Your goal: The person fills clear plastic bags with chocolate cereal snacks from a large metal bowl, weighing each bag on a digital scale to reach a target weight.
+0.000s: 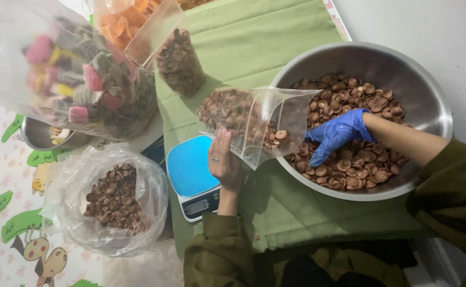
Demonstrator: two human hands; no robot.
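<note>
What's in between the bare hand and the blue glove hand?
The clear bag, part full of brown spiral snacks. The left hand holds it up, and the gloved right hand is at its open mouth over the bowl. Head view.

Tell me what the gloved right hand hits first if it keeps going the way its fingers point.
The right hand points down-left into the steel bowl; it would likely first meet the brown spiral snacks under its fingertips, near the clear bag's mouth.

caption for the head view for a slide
Left hand holds a clear bag open while the gloved right hand scoops spiral snacks from a steel bowl.
</note>
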